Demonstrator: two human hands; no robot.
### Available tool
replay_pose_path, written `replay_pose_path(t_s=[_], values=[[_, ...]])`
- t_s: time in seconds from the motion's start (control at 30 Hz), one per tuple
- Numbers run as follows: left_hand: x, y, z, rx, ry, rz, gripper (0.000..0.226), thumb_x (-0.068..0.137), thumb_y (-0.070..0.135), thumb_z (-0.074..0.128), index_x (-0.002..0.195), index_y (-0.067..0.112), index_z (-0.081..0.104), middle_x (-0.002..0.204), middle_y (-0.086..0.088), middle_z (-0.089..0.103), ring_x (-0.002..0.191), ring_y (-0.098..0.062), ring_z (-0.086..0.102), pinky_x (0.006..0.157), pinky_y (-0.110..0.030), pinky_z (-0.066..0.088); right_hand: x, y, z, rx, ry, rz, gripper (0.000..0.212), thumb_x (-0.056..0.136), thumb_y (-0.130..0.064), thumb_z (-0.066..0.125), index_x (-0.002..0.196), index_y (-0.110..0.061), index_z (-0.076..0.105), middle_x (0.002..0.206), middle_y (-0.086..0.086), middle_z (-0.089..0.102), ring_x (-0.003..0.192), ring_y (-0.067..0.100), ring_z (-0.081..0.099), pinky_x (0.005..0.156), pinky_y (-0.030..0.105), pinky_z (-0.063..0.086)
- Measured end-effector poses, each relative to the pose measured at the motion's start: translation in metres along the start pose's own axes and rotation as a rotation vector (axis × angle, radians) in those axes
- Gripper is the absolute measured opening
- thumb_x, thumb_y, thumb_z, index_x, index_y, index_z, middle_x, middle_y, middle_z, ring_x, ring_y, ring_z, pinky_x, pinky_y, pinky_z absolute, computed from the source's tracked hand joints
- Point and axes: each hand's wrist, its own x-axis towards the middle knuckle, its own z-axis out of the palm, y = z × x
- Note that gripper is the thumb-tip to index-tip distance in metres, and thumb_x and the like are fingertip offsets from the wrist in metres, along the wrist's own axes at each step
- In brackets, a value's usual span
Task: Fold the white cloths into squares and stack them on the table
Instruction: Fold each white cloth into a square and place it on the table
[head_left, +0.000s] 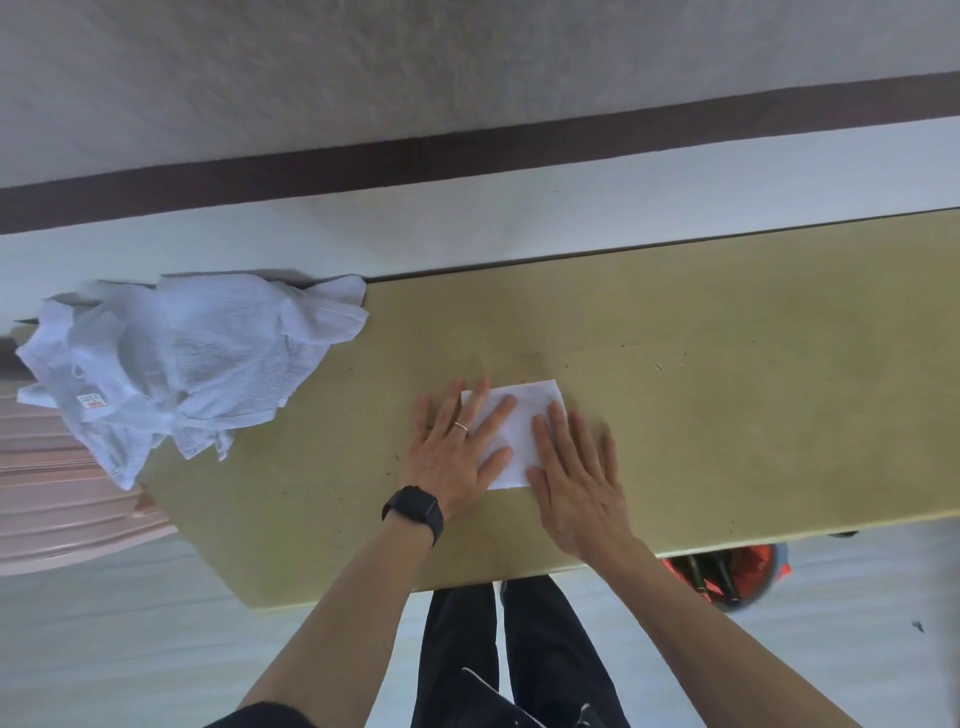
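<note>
A small folded white cloth (524, 415) lies flat on the tan table (727, 389), near the middle of its front half. My left hand (460, 449) rests flat on the cloth's left part, fingers spread, a ring on one finger and a black watch on the wrist. My right hand (574, 467) presses flat on the cloth's right and lower edge. Neither hand grips anything. A heap of unfolded white cloths (176, 364) sits at the table's left end, partly hanging over the edge.
A pink ribbed object (47, 499) stands beside the table's left end, under the heap. A bucket with red contents (727, 571) sits on the floor below the front edge at right. A wall with a dark strip runs behind the table.
</note>
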Motion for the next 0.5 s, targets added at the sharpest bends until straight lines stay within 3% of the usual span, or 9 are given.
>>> replay_pose_path(t_s=[0.07, 0.13, 0.2, 0.23, 0.33, 0.5], values=[[-0.005, 0.003, -0.002, -0.044, 0.008, -0.018, 0.061, 0.1, 0.059, 0.025, 0.154, 0.046, 0.001, 0.165, 0.01, -0.011, 0.151, -0.027, 0.007, 0.121, -0.054, -0.001, 0.001, -0.003, -0.004, 0.027, -0.012, -0.006, 0.062, 0.104, -0.045, 0.022, 0.16, -0.025, 0.005, 0.167, -0.005, -0.005, 0.154, 0.019, -0.002, 0.121, 0.051, 0.007], [-0.013, 0.012, -0.004, -0.145, 0.106, -0.149, 0.061, 0.098, 0.054, 0.041, 0.154, 0.039, 0.021, 0.164, -0.002, 0.013, 0.147, -0.031, 0.023, 0.119, -0.054, 0.02, 0.002, -0.006, -0.012, 0.14, 0.03, 0.061, 0.06, 0.102, -0.049, 0.029, 0.157, -0.026, 0.023, 0.166, -0.004, 0.01, 0.152, 0.019, 0.012, 0.12, 0.046, 0.015], [-0.022, 0.027, -0.007, -0.242, 0.254, -0.364, 0.063, 0.091, 0.048, 0.06, 0.145, 0.024, 0.038, 0.15, -0.013, 0.04, 0.128, -0.038, 0.045, 0.104, -0.052, 0.042, 0.01, -0.011, -0.026, 0.317, 0.09, 0.225, 0.053, 0.097, -0.05, 0.046, 0.144, -0.025, 0.043, 0.156, -0.004, 0.029, 0.138, 0.02, 0.032, 0.11, 0.04, 0.032], [-0.024, 0.034, -0.012, -0.311, 0.272, -0.482, 0.062, 0.089, 0.047, 0.063, 0.139, 0.018, 0.041, 0.141, -0.015, 0.048, 0.12, -0.037, 0.05, 0.098, -0.048, 0.045, 0.016, -0.013, -0.032, 0.396, 0.119, 0.308, 0.049, 0.094, -0.046, 0.054, 0.136, -0.023, 0.047, 0.149, -0.004, 0.036, 0.13, 0.02, 0.038, 0.103, 0.038, 0.037], [-0.016, 0.05, -0.027, -0.568, 0.129, -0.793, 0.057, 0.09, 0.052, 0.059, 0.129, 0.014, 0.044, 0.121, -0.011, 0.055, 0.108, -0.03, 0.053, 0.088, -0.039, 0.046, 0.037, -0.018, -0.046, 0.512, 0.135, 0.504, 0.044, 0.089, -0.038, 0.066, 0.123, -0.018, 0.048, 0.127, 0.001, 0.047, 0.113, 0.024, 0.046, 0.088, 0.035, 0.041], [0.012, 0.058, -0.038, -0.778, 0.064, -0.918, 0.031, 0.087, 0.031, 0.063, 0.108, 0.013, 0.049, 0.1, -0.006, 0.062, 0.086, -0.026, 0.062, 0.077, -0.043, 0.057, 0.064, -0.023, -0.061, 0.682, -0.032, 0.774, 0.04, 0.083, -0.032, 0.07, 0.109, -0.014, 0.046, 0.096, 0.002, 0.058, 0.093, 0.027, 0.06, 0.079, 0.044, 0.054]])
